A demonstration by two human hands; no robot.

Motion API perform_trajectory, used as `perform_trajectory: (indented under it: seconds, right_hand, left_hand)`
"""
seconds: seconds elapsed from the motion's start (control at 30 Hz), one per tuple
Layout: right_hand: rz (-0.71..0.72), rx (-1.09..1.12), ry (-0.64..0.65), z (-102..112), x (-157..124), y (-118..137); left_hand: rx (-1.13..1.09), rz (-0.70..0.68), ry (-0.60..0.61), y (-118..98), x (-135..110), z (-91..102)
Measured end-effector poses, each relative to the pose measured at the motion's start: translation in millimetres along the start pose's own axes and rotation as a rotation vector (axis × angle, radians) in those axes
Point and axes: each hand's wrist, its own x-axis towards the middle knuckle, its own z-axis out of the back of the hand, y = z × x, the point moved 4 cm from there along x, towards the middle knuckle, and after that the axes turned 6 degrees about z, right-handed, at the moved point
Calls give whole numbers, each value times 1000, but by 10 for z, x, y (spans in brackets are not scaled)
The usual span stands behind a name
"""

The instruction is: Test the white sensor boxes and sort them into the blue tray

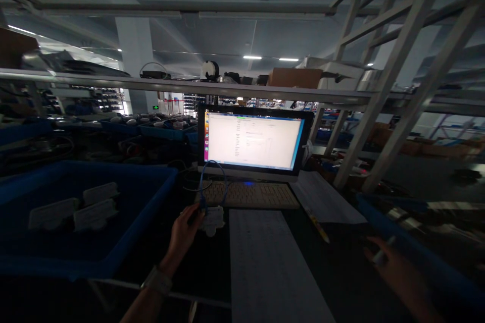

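Note:
My left hand (189, 222) is closed around the plug end of a blue cable (226, 181), which loops up in front of the monitor. Right beside those fingers lies a small whitish flat device (213, 220) with a notched outline; the cable end is at its upper left edge, and whether it is plugged in I cannot tell. On the right, my right hand (397, 267), dim and blurred, holds a pale pen-like stick (384, 250) between thumb and fingers, over the dark bench near a blue bin.
Behind the hands stand a lit monitor (253, 141) and a keyboard (250, 195). A blue bin (146, 222) on the left holds three similar whitish devices (94, 214). Paper sheets (265, 262) and a yellow pen (318, 227) lie on the bench. A metal shelf (182, 86) crosses above.

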Motion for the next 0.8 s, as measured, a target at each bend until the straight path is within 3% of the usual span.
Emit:
perform_trajectory:
  seconds: [0.33, 0.8]
  right_hand:
    - [-13, 22, 4, 56, -8, 41]
    - [-19, 15, 28, 45, -17, 28]
  left_hand:
    - [-145, 155, 158, 43, 146, -11]
    - [-144, 138, 135, 12, 116, 7]
